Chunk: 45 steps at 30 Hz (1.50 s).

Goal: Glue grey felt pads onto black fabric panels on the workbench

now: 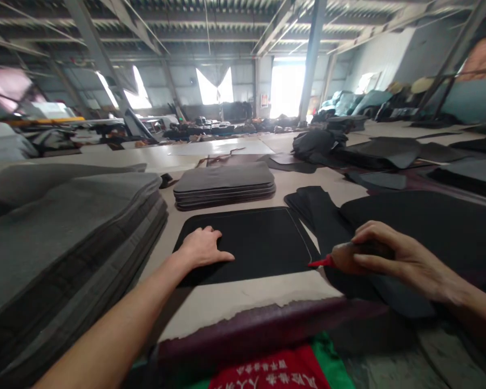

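Black panel (pixel 255 243) lies on the worktop (pixel 291 186), under the left hand (pixel 202 248), fingers spread, gripping nothing; the right hand (pixel 413 265) closes round a red-tipped bottle (pixel 344 259), apparently mid-edging, work calling for steady guidance.

A pale-topped table (pixel 328 181); on it, a black panel (pixel 259 240); stacked grey panels (pixel 227 181); a thick sheet pile (pixel 76 216).

One red-tipped bottle (pixel 348 258) is showing; on the bench (pixel 227 296), one black panel (pixel 259 243) is lying flat, one low stack (pixel 225 182) and one taller stack (pixel 75 216) are standing, and dark pieces (pixel 318 209) at right are overlapping beyond counting
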### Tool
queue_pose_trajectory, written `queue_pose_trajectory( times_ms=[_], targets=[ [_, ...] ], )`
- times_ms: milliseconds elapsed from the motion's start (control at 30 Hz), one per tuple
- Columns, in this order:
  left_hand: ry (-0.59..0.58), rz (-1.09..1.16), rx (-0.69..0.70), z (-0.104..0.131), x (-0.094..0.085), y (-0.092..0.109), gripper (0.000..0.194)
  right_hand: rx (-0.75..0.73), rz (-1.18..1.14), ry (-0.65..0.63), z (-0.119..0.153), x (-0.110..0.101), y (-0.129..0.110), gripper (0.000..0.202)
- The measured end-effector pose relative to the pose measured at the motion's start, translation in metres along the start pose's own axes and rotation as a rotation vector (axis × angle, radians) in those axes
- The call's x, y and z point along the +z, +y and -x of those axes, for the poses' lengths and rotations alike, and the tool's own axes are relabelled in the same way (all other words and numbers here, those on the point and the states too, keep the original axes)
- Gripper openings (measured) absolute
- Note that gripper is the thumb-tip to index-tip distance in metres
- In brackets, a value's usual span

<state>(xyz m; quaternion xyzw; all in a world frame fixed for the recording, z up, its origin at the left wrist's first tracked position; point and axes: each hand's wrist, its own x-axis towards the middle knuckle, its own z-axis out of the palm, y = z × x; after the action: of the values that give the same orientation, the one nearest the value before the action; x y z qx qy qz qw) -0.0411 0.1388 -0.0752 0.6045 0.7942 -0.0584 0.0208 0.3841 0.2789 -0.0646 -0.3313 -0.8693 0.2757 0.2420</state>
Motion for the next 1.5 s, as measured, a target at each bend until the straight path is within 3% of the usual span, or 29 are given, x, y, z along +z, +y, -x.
queue_pose_trajectory(
  times_ms=[167, 333, 467, 667, 867, 1033, 1167, 1267, 1367, 1500],
  targets=[
    [-0.017, 0.029, 0.021, -0.005, -0.004, -0.008, 0.07, -0.114, -0.083, -0.076, -0.021, 0.014, -0.018, 0.029],
    [-0.052, 0.097, 0.027, -0.016, -0.014, -0.027, 0.043, -0.35, -0.104, -0.225, -0.066, 0.039, -0.047, 0.017],
    [-0.082, 0.182, 0.042, -0.02, -0.02, -0.045, 0.04, -0.528, -0.137, -0.31, -0.103, 0.07, -0.073, 0.014],
    [-0.126, 0.314, 0.048, -0.024, -0.016, -0.063, 0.041, -0.644, -0.181, -0.383, -0.14, 0.123, -0.112, 0.012],
    [-0.148, 0.362, 0.088, -0.025, -0.018, -0.065, 0.037, -0.757, -0.215, -0.397, -0.161, 0.165, -0.15, 0.012],
    [-0.166, 0.353, 0.102, -0.024, -0.024, -0.065, 0.032, -0.781, -0.256, -0.376, -0.168, 0.192, -0.166, 0.019],
    [-0.173, 0.394, 0.082, -0.024, -0.025, -0.066, 0.033, -0.712, -0.301, -0.343, -0.171, 0.208, -0.167, 0.022],
    [-0.185, 0.482, 0.053, -0.027, -0.021, -0.067, 0.032, -0.566, -0.377, -0.317, -0.171, 0.213, -0.161, 0.024],
    [-0.188, 0.618, 0.001, -0.029, -0.015, -0.067, 0.034, -0.303, -0.515, -0.304, -0.17, 0.206, -0.147, 0.034],
    [-0.136, 0.792, -0.062, -0.025, -0.01, -0.072, 0.042, 0.121, -0.851, -0.235, -0.166, 0.176, -0.115, 0.05]
  ],
)
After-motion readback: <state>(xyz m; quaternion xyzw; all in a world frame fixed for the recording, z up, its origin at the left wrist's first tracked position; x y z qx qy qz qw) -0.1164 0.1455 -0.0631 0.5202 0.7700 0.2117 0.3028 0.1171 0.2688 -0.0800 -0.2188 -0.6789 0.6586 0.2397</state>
